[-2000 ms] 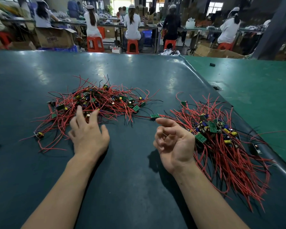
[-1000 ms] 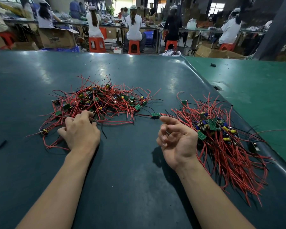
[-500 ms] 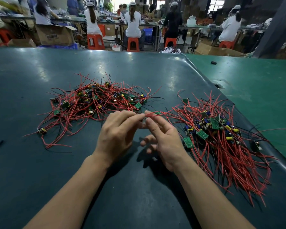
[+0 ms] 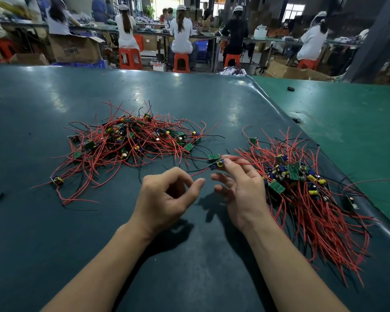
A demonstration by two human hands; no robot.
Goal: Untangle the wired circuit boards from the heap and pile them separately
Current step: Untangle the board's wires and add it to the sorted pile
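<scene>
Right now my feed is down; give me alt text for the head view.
The right hand pinches a wired circuit board between a tangled heap on the left and a combed pile on the right. The left hand is loosely curled and holds nothing, above the dark table.

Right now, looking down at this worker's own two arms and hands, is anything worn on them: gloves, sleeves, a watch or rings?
Nothing shows. The left hand and right hand are bare, with no gloves, and no rings are visible. Both forearms are uncovered from the wrists down to the picture's lower edge: no sleeves, watch, wristband or strap in view.
</scene>
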